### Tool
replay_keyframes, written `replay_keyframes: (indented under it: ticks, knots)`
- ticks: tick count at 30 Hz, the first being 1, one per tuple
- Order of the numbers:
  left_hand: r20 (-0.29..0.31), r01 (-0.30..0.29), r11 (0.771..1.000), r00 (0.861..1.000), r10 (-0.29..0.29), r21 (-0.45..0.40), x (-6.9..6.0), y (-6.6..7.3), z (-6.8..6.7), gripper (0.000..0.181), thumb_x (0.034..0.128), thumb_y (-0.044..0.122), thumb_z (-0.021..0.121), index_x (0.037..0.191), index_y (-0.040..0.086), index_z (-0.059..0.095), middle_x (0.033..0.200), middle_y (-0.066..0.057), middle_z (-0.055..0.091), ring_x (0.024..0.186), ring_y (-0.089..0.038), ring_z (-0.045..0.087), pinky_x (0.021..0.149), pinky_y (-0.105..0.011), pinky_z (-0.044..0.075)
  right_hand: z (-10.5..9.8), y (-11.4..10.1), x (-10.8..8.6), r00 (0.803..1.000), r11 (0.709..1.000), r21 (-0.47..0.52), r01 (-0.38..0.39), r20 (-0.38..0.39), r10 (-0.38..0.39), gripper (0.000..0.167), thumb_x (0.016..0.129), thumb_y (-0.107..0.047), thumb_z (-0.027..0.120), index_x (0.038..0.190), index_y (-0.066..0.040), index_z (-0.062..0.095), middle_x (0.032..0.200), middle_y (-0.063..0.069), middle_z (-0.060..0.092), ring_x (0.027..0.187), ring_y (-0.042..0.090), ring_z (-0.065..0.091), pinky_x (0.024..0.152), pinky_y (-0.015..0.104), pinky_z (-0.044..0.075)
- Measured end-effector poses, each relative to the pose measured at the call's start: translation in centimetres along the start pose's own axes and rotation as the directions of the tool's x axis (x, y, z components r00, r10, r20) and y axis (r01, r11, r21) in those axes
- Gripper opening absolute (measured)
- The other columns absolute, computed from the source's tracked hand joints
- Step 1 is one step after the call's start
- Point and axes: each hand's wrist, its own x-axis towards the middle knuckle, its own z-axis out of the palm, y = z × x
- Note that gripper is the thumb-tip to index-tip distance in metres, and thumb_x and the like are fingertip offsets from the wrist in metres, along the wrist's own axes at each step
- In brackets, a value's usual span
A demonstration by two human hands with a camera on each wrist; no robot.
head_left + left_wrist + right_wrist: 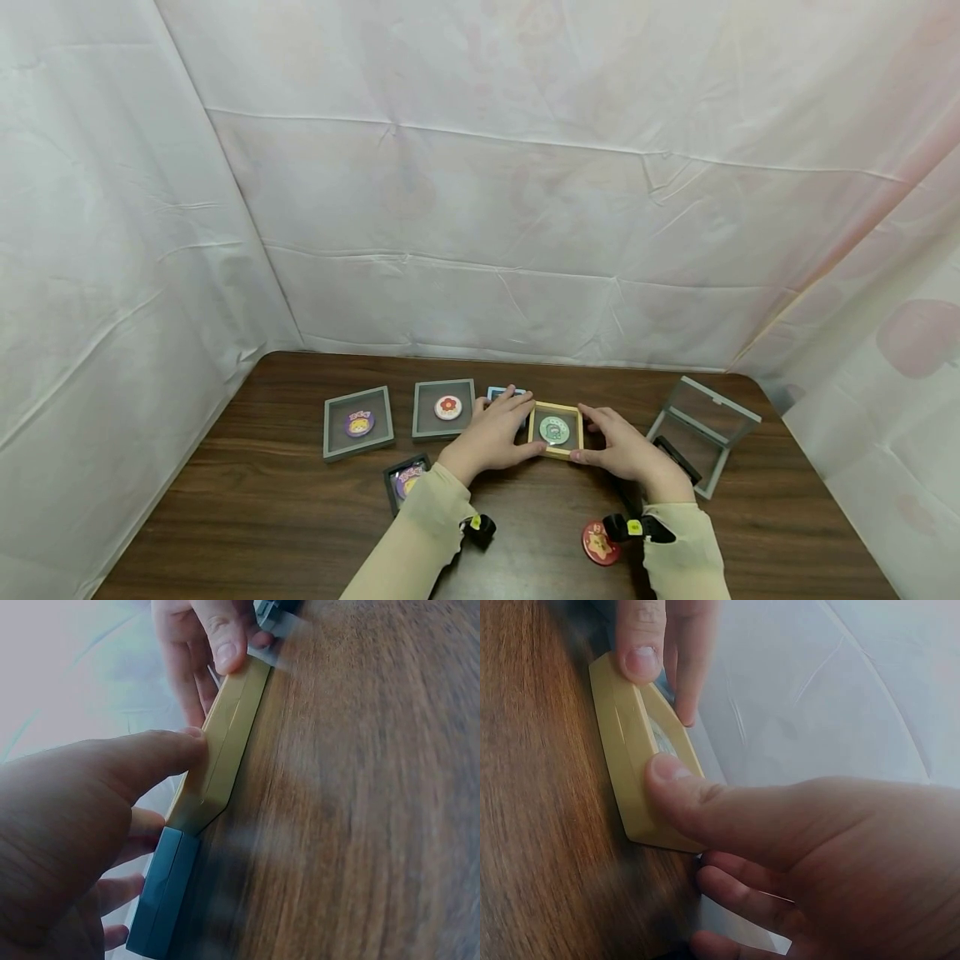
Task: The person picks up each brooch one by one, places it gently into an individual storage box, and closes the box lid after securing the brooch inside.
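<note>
A small yellow display frame [557,406] with a round green badge [554,430] inside lies on the wooden table between both hands. My left hand [491,435] holds its left side, thumb at the near left corner and fingers reaching toward the far one. From the opposite side my right hand [621,446] grips it, the thumb on the near edge and the fingers along the right side. A blue frame [163,892] adjoins the yellow one in the left wrist view; in the head view my left fingers hide most of it.
Two grey frames, one with a purple badge [360,423] and one with a flower badge [448,407], lie left. A black frame [393,493] is partly behind my left forearm. An opened grey frame [717,473] stands right, beside a black object [677,460]. A red badge [600,543] lies near my right wrist.
</note>
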Motion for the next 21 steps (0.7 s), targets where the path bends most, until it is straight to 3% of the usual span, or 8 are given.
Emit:
replay_keyframes:
  ticks: [21]
  knots:
    - [0.001, -0.006, 1.0, 1.0, 0.006, 0.011, 0.25, 0.03, 0.24, 0.077, 0.1019, 0.059, 0.071, 0.162, 0.013, 0.055, 0.172, -0.005, 0.045, 0.163, -0.033, 0.032, 0.118, -0.065, 0.034, -0.07, 0.32, -0.12, 1.0, 1.0, -0.012, 0.018, -0.012, -0.018, 0.097, 0.092, -0.037, 0.091, 0.164, 0.005, 0.042, 0.152, 0.027, 0.054, 0.131, 0.042, 0.06, 0.108, 0.065, 0.049]
